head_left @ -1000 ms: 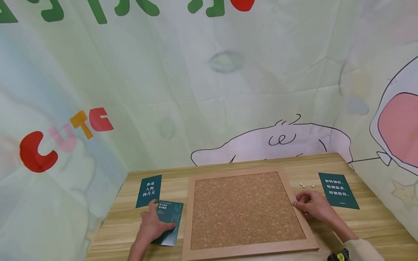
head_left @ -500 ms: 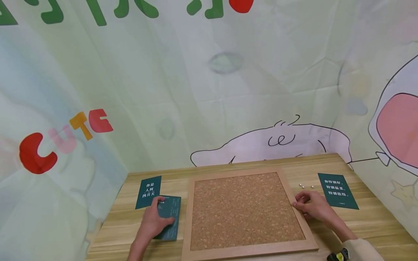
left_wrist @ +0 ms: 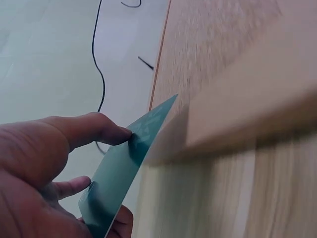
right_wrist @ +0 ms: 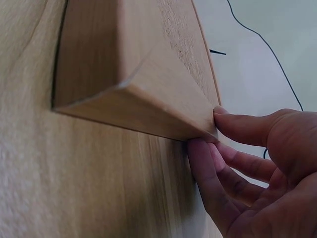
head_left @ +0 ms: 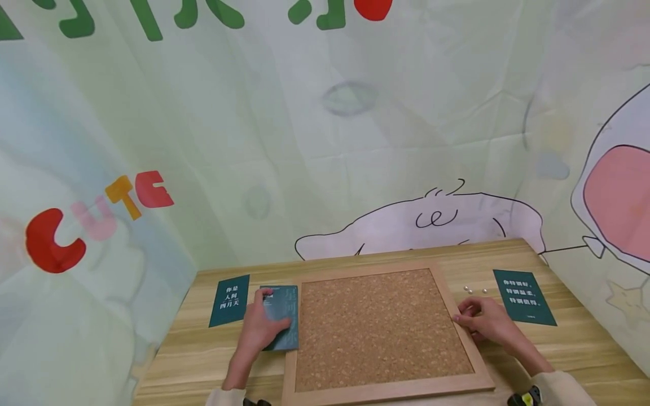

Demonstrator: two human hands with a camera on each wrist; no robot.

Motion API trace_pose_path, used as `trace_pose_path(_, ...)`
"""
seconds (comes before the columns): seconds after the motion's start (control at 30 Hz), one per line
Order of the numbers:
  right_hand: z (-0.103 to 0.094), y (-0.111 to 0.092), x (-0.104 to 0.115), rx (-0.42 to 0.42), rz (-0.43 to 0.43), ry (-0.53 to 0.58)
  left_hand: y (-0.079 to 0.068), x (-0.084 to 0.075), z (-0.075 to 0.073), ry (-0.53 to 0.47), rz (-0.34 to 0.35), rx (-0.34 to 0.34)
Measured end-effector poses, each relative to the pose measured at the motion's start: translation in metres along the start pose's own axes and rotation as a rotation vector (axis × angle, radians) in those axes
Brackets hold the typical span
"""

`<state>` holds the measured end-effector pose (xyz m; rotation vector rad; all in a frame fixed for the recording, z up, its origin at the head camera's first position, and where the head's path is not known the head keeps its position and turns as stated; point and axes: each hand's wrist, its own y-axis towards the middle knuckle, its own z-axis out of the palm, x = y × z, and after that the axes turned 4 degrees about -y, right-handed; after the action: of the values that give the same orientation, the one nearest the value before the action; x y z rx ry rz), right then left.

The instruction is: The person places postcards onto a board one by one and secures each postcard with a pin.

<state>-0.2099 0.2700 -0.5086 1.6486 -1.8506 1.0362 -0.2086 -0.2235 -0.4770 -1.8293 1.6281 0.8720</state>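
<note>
A dark green printed card (head_left: 285,307) is in my left hand (head_left: 258,327), lifted off the table. Its right edge overlaps the left side of the frame of a cork board (head_left: 381,327). Close up in the left wrist view, thumb and fingers hold the card (left_wrist: 119,168) by its edges, and it stands tilted beside the wooden frame (left_wrist: 237,109). On the board's right side my right hand (head_left: 487,321) grips the frame. The right wrist view shows the thumb on top of the frame (right_wrist: 168,94) and fingers against its outer side.
Another green card (head_left: 229,300) lies at the table's left, and a third green card (head_left: 525,297) at the right. Several small shiny pins (head_left: 470,291) sit near the board's right edge. A printed cloth backdrop (head_left: 355,141) hangs behind the wooden table (head_left: 183,361).
My left hand has picked up the green card from the table and carried it up and to the right, to the board's left edge. The right hand has stayed on the frame.
</note>
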Motion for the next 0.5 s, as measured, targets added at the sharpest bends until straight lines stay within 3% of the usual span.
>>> trace_pose_path(0.5,0.000,0.000,0.001,0.001,0.015,-0.008,0.012,-0.037,0.055,-0.084,-0.042,0.040)
